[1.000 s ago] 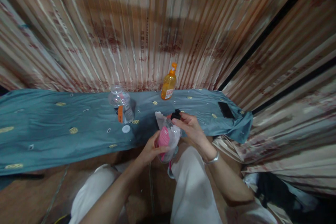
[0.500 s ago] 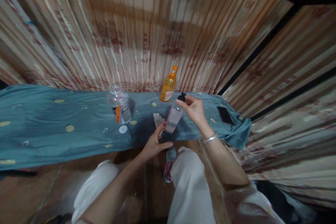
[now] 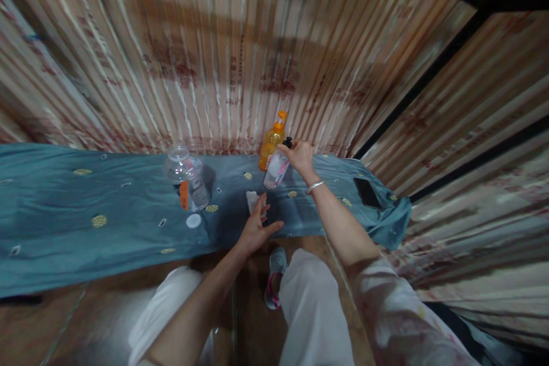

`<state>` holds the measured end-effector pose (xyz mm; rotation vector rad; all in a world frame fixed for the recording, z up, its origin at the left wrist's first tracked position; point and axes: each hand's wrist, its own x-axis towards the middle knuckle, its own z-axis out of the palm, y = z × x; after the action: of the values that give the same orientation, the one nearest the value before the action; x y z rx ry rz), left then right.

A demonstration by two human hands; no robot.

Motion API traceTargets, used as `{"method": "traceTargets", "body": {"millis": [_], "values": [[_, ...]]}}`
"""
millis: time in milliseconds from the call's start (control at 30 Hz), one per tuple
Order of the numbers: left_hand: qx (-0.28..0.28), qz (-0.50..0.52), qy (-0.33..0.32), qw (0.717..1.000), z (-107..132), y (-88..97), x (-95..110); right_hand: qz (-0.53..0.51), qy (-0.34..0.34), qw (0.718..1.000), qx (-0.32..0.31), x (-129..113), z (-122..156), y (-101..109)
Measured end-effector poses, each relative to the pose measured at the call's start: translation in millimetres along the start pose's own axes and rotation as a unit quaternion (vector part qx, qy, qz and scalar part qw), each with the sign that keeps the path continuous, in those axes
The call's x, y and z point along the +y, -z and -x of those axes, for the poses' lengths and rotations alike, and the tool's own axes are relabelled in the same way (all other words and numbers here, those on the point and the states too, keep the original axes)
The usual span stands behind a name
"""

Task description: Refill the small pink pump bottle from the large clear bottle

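Note:
A clear pump bottle (image 3: 275,174) with a black top is gripped near its neck by my right hand (image 3: 300,157). It leans slightly and stands in front of the orange pump bottle (image 3: 268,146), partly covering it. My left hand (image 3: 256,230) is open, thumb and fingers spread, over the front of the cloth-covered bench. A crumpled white tissue (image 3: 251,200) lies right at its fingertips; whether they touch it I cannot tell. Farther left a large clear plastic bottle (image 3: 195,186) with an orange label stands uncapped, and a white cap (image 3: 194,221) lies before it.
A dark phone (image 3: 367,193) lies toward the right end of the bench. Teal patterned cloth (image 3: 132,206) covers the bench. A pleated curtain (image 3: 206,68) hangs right behind it, and a black frame bar (image 3: 422,83) slants down at the right.
My right hand has carried the clear pump bottle back and to the left, up to the orange bottle. My left hand has come away from the pump bottle and stays open.

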<state>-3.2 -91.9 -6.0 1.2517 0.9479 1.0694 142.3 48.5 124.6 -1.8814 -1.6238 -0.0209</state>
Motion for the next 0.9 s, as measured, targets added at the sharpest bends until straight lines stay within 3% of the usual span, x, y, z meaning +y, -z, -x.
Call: {"method": "traceTargets", "body": {"millis": [233, 533, 733, 900], "values": [[0.012, 0.021, 0.003, 1.000, -9, -2.1, 0, 0.059, 0.000, 0.998, -0.011, 3, -20, -21], [0.066, 0.030, -0.024, 0.997, -4, 14.9, -1, 0.087, 0.005, 0.996, -0.009, 2, -17, -35], [0.113, 0.016, -0.059, 0.992, 6, 37.8, 10, 0.080, -0.010, 0.997, -0.011, 7, -14, -42], [0.177, -0.024, -0.081, 0.981, 19, 68.9, 20, 0.030, -0.019, 0.999, 0.015, 20, 1, -34]]}}
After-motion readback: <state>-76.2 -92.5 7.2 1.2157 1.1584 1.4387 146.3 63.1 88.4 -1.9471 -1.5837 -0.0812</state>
